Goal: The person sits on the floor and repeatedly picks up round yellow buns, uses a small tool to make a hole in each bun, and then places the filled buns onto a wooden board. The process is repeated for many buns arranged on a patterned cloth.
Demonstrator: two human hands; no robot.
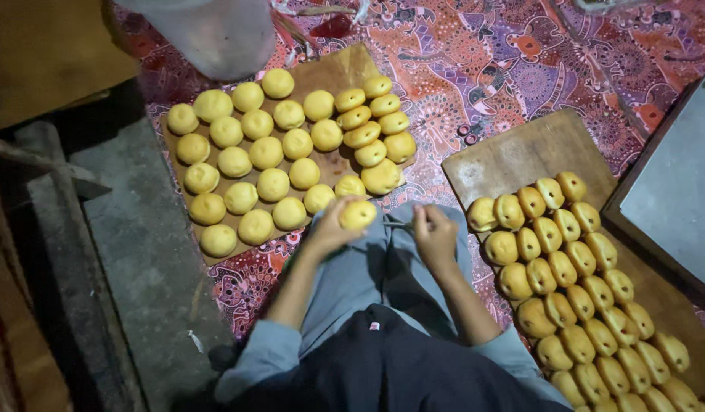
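Observation:
My left hand (333, 226) holds a yellow dough ball (358, 215) over my lap. Beside it, my right hand (435, 233) grips a thin metal tool (398, 224) whose tip points at the ball. In front of me lies a wooden board (333, 70) with several round yellow dough balls (249, 152) in rows. A second wooden board (520, 156) on my right carries several dough pieces (573, 290) with a seam pressed into them.
A patterned red and purple cloth (505, 61) covers the floor under the boards. A grey flat tray (676, 191) lies at the right edge. A pale sack (215, 34) stands at the top left. Bare concrete (146, 259) and wooden planks (32, 53) run along the left.

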